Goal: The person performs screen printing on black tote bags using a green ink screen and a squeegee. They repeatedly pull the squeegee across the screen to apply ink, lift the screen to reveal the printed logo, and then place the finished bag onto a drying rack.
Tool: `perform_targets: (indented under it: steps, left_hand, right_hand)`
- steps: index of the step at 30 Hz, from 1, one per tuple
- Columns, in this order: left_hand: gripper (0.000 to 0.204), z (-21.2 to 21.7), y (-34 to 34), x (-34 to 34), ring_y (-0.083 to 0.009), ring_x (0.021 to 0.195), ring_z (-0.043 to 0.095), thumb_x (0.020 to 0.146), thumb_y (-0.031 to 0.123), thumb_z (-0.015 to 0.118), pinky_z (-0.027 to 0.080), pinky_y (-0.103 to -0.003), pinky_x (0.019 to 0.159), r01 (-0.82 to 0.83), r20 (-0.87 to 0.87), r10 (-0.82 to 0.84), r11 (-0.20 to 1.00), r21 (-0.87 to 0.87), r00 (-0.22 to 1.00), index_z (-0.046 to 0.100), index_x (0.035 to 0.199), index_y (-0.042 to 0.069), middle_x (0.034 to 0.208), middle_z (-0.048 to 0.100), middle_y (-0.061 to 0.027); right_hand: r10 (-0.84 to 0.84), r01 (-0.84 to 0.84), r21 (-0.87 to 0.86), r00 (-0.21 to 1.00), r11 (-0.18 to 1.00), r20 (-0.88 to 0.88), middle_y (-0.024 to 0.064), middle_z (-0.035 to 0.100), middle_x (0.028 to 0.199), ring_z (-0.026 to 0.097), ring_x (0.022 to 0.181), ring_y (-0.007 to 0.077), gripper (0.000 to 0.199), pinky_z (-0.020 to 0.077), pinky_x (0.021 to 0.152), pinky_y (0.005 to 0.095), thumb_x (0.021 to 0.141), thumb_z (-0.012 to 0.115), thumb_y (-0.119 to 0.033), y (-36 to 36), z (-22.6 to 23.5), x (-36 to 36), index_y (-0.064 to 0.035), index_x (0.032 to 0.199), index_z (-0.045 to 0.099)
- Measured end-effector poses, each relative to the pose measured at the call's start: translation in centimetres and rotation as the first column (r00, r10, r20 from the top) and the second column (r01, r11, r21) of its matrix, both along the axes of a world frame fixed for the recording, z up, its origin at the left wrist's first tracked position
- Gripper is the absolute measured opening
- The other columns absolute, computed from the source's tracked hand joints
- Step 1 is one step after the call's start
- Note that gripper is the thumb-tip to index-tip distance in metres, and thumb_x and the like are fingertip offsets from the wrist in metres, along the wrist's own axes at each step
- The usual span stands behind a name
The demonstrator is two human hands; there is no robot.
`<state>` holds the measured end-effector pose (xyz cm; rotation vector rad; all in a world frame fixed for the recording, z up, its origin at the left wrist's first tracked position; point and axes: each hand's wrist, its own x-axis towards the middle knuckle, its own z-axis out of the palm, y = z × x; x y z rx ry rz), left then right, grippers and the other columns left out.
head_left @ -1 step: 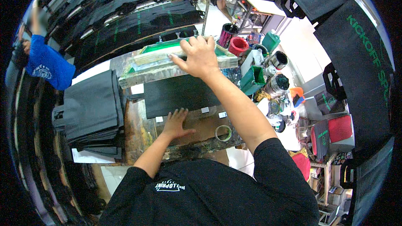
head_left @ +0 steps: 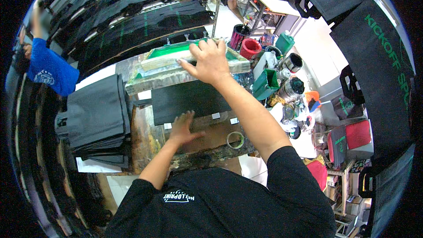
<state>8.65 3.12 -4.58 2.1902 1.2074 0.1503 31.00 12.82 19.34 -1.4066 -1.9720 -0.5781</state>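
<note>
My right hand is closed over the wooden bar of a squeegee lying across a screen-printing frame. Green ink shows on the mesh behind the bar. The frame's near edge is tilted up above a flat black fabric bag on the work board. By the bag's near edge, my left hand is open, its fingers spread and slightly blurred; whether it touches the fabric I cannot tell. Small white tabs sit along that edge, and a roll of tape lies to the right.
Left of the board is a stack of black bags. Ink tubs, including a red one and a green container, crowd the right side. Racks of bags stand behind. A person in a blue shirt is at far left.
My left hand has shifted slightly away from me, its fingers more blurred. My right hand and the frame look the same.
</note>
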Motion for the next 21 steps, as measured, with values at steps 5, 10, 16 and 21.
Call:
perform_targets:
  steps: [5, 10, 16, 21]
  left_hand:
    - [0.117, 10.1, 2.5, -6.5, -0.0423, 0.148, 0.042, 0.088, 0.085, 0.059, 0.034, -0.060, 0.125, 0.083, 0.636, 0.697, 0.693, -0.716, -0.331, 0.021, 0.166, 0.006, 0.161, 0.041, -0.0264]
    - [0.121, 9.3, -2.1, -6.4, -0.0407, 0.140, 0.050, 0.086, 0.096, 0.042, 0.046, -0.058, 0.115, -0.026, 0.406, 0.899, 0.407, -0.913, -0.164, 0.021, 0.165, 0.007, 0.155, 0.044, -0.0256]
    - [0.118, 2.4, -2.9, -8.6, -0.0374, 0.125, 0.063, 0.086, 0.096, 0.040, 0.051, -0.051, 0.111, 0.047, 0.222, 0.969, 0.228, -0.972, -0.108, 0.036, 0.159, 0.003, 0.141, 0.058, -0.0246]
    - [0.122, 0.8, -2.8, -8.3, -0.0406, 0.132, 0.059, 0.086, 0.097, 0.038, 0.049, -0.052, 0.114, -0.062, 0.183, 0.981, 0.179, -0.982, -0.062, 0.031, 0.161, 0.001, 0.145, 0.053, -0.0288]
  right_hand:
    - [0.012, -0.013, -0.077, 1.000, 0.997, -0.015, 0.0093, 0.061, 0.095, 0.059, 0.097, 0.0292, 0.048, 0.0387, 0.092, 0.0511, 0.089, 0.073, -0.056, -4.0, -4.4, -0.5, -0.0108, 0.105, 0.069]
    - [0.063, 0.009, -0.479, 0.989, 0.878, 0.133, 0.0089, 0.061, 0.113, 0.059, 0.114, 0.0304, 0.067, 0.0404, 0.093, 0.0536, 0.074, 0.090, -0.023, -5.4, -11.1, 1.3, -0.0164, 0.132, 0.056]
    - [0.073, 0.044, -0.703, 0.988, 0.710, 0.136, 0.0104, 0.062, 0.116, 0.059, 0.116, 0.0323, 0.065, 0.0404, 0.092, 0.0538, 0.077, 0.088, -0.023, -4.1, -12.2, 0.7, -0.0156, 0.132, 0.054]
    - [0.154, 0.001, -0.718, 0.977, 0.697, 0.151, 0.0092, 0.062, 0.108, 0.060, 0.108, 0.0301, 0.059, 0.0412, 0.089, 0.0540, 0.075, 0.086, -0.020, -6.6, -14.5, 0.2, -0.0163, 0.126, 0.057]
